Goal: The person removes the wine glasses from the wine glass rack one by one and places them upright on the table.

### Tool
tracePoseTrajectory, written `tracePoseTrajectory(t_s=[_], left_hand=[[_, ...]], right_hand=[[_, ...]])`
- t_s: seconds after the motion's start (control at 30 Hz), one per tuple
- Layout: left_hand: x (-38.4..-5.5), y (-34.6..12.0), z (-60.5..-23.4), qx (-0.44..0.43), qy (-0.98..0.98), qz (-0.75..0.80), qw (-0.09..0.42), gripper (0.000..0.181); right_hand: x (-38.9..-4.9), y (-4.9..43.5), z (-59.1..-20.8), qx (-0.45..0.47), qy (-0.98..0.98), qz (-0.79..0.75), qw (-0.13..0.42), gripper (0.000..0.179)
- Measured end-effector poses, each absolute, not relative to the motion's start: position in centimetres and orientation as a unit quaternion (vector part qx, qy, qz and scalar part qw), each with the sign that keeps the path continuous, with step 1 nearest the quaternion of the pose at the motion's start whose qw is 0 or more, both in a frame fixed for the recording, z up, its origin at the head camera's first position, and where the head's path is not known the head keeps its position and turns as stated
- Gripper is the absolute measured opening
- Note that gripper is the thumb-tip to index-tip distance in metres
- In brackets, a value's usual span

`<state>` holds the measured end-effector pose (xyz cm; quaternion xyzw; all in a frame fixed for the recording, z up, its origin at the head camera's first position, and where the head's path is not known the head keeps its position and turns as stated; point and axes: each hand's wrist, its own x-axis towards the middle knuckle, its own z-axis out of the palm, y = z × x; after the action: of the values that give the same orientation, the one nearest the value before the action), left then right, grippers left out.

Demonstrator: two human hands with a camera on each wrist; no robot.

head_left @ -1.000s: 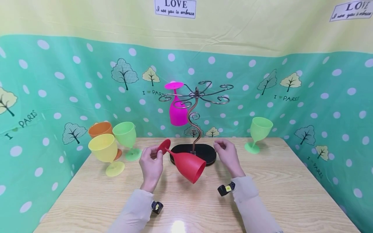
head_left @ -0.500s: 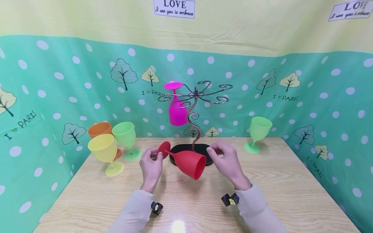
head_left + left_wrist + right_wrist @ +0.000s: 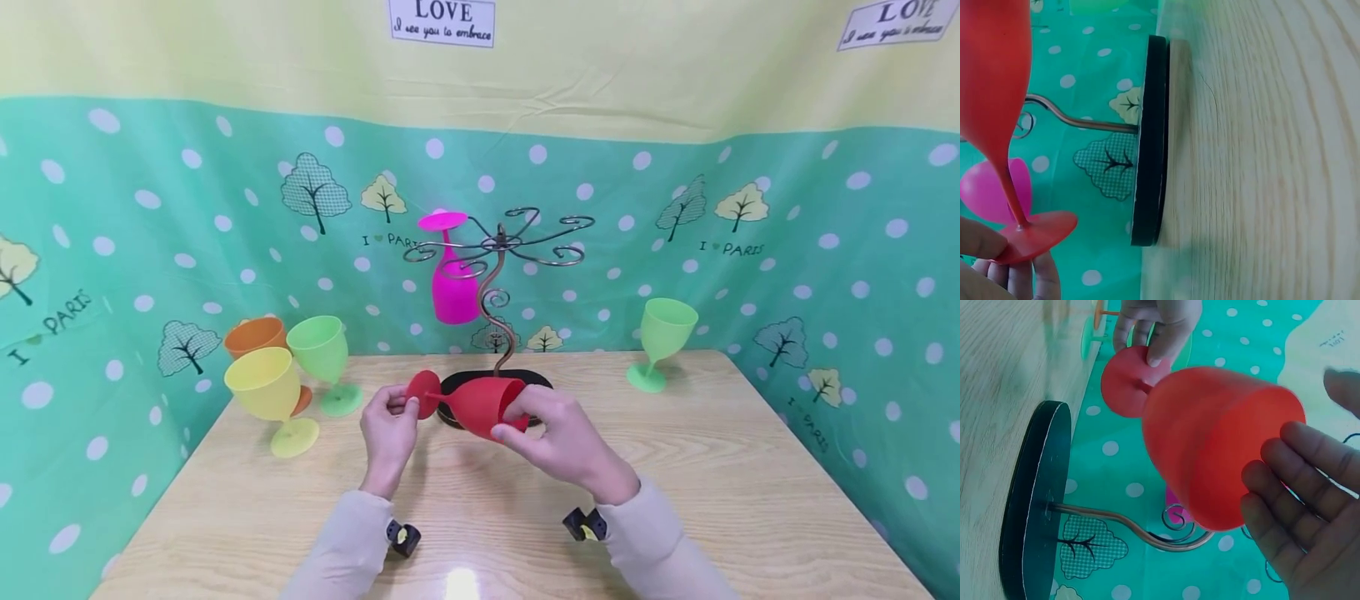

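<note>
A red plastic goblet (image 3: 480, 404) lies tilted on its side in the air, its mouth toward the right. My left hand (image 3: 388, 429) pinches the edge of its round foot; the left wrist view shows thumb above and fingers below the foot (image 3: 1041, 234). At the mouth is my right hand (image 3: 566, 437), its fingertips overlapping the rim. Seen from the right wrist, those fingers (image 3: 1304, 487) are extended before the opening, with the thumb apart. Behind the goblet stands a metal stemware rack (image 3: 501, 242) with curled arms and a black base (image 3: 536, 380), partly hidden by the goblet.
A magenta goblet (image 3: 455, 296) hangs upside down from a rack arm. On the table's left stand orange (image 3: 255, 335), yellow (image 3: 262, 387) and green (image 3: 321, 350) goblets. Another green goblet (image 3: 667, 327) stands at the right rear. A patterned cloth (image 3: 585, 100) encloses the wooden table (image 3: 750, 500).
My right hand has moved left from beside the rack base to the red goblet's mouth. The goblet has swung up closer to level, while my left hand keeps its pinch on the foot.
</note>
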<state>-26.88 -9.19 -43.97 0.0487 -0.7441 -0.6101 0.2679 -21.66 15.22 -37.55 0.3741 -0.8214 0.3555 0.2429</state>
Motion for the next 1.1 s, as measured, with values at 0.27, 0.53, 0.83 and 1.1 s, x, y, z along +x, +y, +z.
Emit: tracePoseTrajectory(t_s=[0.27,0.53,0.83,1.1], left_hand=[[-27.0,-8.9,-43.8,0.083,-0.721,-0.664,0.177,0.016],[-26.9,-8.1,-44.3,0.086,-0.709,-0.685,0.144,0.017],[-26.4,-7.3,-44.4,0.087,-0.712,-0.687,0.116,0.016],[-26.3,-6.8,-44.6,0.067,-0.706,-0.696,0.113,0.017]], right_hand=[[-21.4,14.7,-37.5,0.394,-0.833,0.288,0.263,0.02],[-21.2,14.7,-37.3,0.378,-0.831,0.288,0.289,0.019],[-21.3,14.8,-37.0,0.375,-0.812,0.308,0.324,0.015],[-21.3,15.0,-36.8,0.362,-0.806,0.321,0.341,0.012]])
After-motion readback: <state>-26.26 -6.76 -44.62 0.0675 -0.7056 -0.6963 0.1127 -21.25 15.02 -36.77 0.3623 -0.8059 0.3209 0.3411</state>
